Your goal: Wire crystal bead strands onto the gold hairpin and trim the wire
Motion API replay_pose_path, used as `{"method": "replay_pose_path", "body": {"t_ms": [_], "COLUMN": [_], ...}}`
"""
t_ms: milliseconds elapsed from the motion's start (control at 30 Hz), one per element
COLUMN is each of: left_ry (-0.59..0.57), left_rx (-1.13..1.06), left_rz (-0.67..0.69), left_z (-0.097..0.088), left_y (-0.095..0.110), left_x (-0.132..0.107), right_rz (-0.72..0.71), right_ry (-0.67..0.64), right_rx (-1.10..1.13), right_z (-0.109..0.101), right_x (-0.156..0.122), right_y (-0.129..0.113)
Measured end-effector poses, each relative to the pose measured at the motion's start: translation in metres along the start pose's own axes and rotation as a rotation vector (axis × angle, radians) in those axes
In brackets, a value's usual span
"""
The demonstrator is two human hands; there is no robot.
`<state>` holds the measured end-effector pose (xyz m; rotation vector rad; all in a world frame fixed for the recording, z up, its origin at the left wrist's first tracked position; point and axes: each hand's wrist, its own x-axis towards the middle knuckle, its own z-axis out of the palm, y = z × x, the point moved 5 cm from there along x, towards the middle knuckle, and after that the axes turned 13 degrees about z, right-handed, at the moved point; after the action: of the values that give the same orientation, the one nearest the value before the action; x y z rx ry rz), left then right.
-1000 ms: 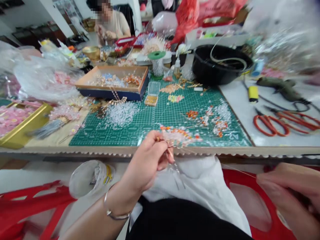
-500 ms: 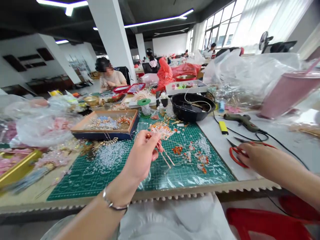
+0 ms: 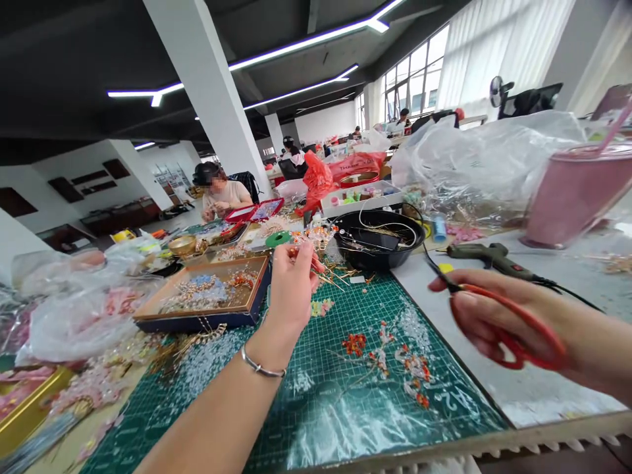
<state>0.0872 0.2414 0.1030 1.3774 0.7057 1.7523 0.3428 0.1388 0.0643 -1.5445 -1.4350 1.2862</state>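
1. One right hand (image 3: 486, 329) was nearest, over the white tabletop just right of the mat. It was clenched around the handles of one pair of red scissors (image 3: 511, 308). The dark blades projected up and left from the fist.
2. One green cutting mat (image 3: 345, 401) lay between the two forearms, with several small orange-and-white bead clusters (image 3: 390, 359) on it.
3. One left hand (image 3: 292, 283), a bracelet (image 3: 261, 368) on its wrist, was raised above the mat's far part. Its fingertips pinched one beaded ornament (image 3: 320, 240), which sat at the top of the hand, its thin pins pointing down and right.
4. Beyond lay one wooden tray (image 3: 197, 319) to the left, and one black bowl (image 3: 380, 253) and one glue gun (image 3: 486, 255) to the right.
5. One co-worker (image 3: 224, 196) sat at the far end.
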Motion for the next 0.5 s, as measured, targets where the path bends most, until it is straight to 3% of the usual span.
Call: {"method": "replay_pose_path", "body": {"t_ms": [67, 167, 333, 500], "left_ry": [-0.012, -0.016, -0.016, -0.028], "left_rx": [0.003, 0.014, 0.017, 0.051], "left_rz": [0.013, 0.041, 0.071, 0.054], "left_z": [0.010, 0.022, 0.033, 0.037], "left_y": [-0.007, -0.016, -0.024, -0.034], "left_x": [0.006, 0.014, 0.025, 0.034], "right_rz": [-0.012, -0.046, -0.087, -0.136], "right_ry": [-0.184, -0.174, -0.109, -0.056], "right_rx": [0.098, 0.112, 0.136, 0.157], "right_z": [0.029, 0.048, 0.049, 0.043], "right_x": [0.008, 0.036, 0.081, 0.098], "right_y": [-0.023, -0.040, -0.046, -0.051]}}
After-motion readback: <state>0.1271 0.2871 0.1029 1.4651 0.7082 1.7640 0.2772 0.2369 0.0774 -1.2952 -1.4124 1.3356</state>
